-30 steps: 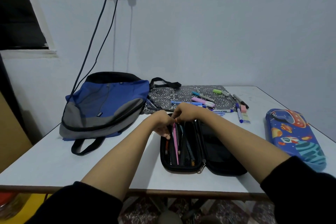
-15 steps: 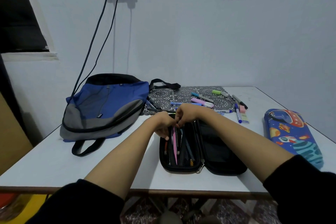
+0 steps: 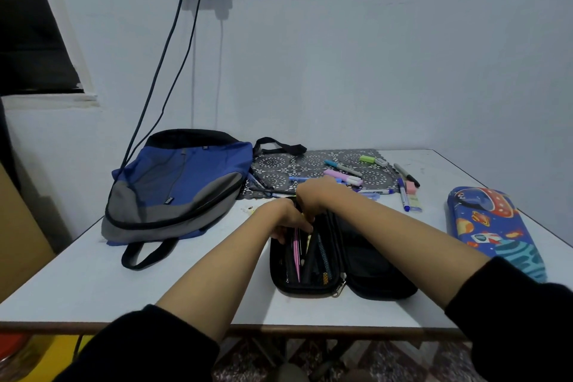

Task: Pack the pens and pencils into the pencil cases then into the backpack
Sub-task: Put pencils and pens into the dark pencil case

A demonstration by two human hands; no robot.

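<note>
Two grips meet at the far end of your open pencil case point(image 3: 310, 288): left grip point(image 3: 288, 220) curled on its rim, right grip point(image 3: 314, 195) closure hidden, can't tell. Loose pens point(image 3: 341, 176) lie just beyond your right grip, mostly crosswise.

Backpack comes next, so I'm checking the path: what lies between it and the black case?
In the head view: bare table, a tiny pale scrap, and the left forearm stretched across to the case.
</note>
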